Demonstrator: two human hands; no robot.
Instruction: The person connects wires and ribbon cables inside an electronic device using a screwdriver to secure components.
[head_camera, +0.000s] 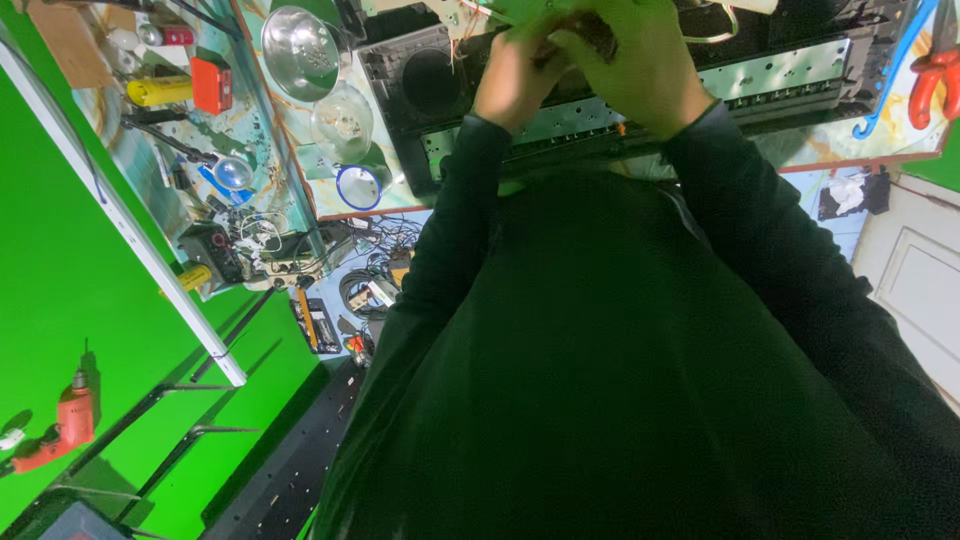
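Both my hands are raised together over a black, opened-up electronic chassis (440, 90) with a long metal rail (780, 75), lying on the workbench. My left hand (515, 75) and my right hand (645, 65) meet at a small dark part (592, 30) with thin wires, fingers curled on it. Most of that part is hidden by the fingers. My dark sleeves and torso fill the lower middle of the view.
Left of the chassis sit a metal bowl (303, 50), a glass bowl (342, 122) and a blue-rimmed ring (358, 187). A yellow cylinder (160, 92) and red box (211, 85) lie further left. Red pliers (935, 80) rest at the right. Cables (370, 290) clutter the floor below.
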